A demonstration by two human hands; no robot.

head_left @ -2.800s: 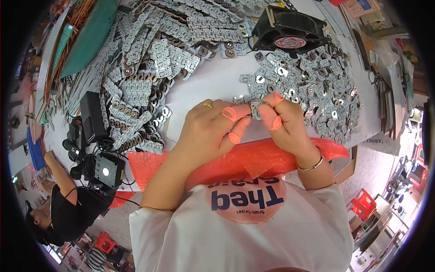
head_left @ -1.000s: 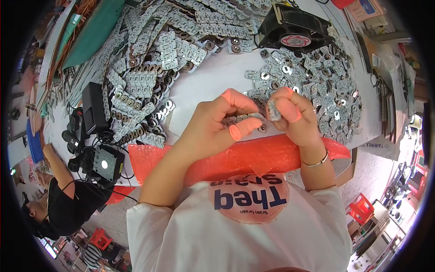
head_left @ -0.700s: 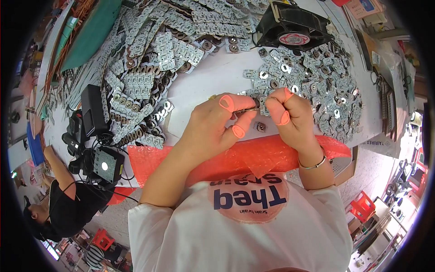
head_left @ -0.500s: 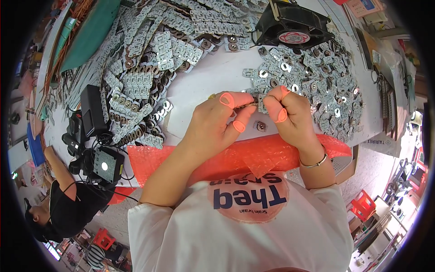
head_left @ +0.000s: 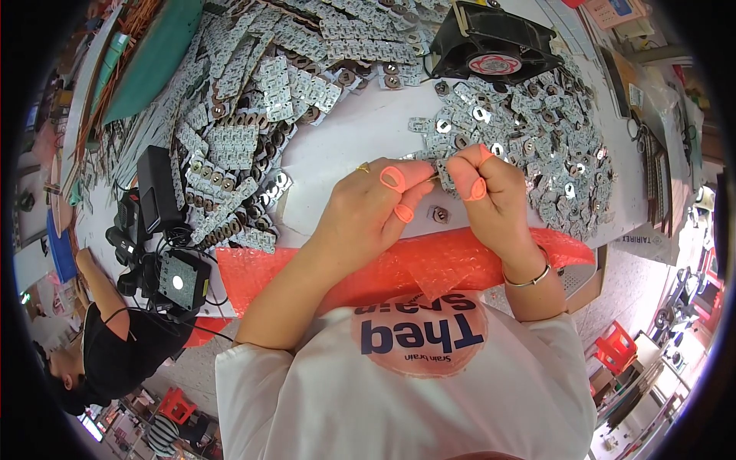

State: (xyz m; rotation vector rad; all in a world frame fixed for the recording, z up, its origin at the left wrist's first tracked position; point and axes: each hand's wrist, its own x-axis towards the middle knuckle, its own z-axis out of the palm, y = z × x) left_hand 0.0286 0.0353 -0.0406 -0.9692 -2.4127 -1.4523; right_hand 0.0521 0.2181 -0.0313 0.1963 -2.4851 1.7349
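Note:
My left hand point(head_left: 360, 203) is closed in a pinch, with orange-pink finger cots on its thumb and fingertips. What lies between those fingertips is mostly hidden. Close to its right, my right hand point(head_left: 494, 192), in similar finger cots, pinches a small circuit board point(head_left: 442, 173), largely covered by the fingers. A thin edge shows in the narrow gap between the two hands. Just below them, a single small board with a round brown part point(head_left: 438, 214) lies loose on the white table point(head_left: 330, 146).
Unseparated panels of boards point(head_left: 234, 146) are heaped at left and far; loose single boards point(head_left: 552, 146) pile up at right. A black fan point(head_left: 494, 50) stands behind them. Red bubble wrap point(head_left: 383, 264) lines the near edge. Black devices with cables point(head_left: 180, 280) and another person point(head_left: 123, 345) are at left.
My left hand has shifted slightly right. The board between the hands is now more covered by my right hand's fingers. The loose board below has stayed put.

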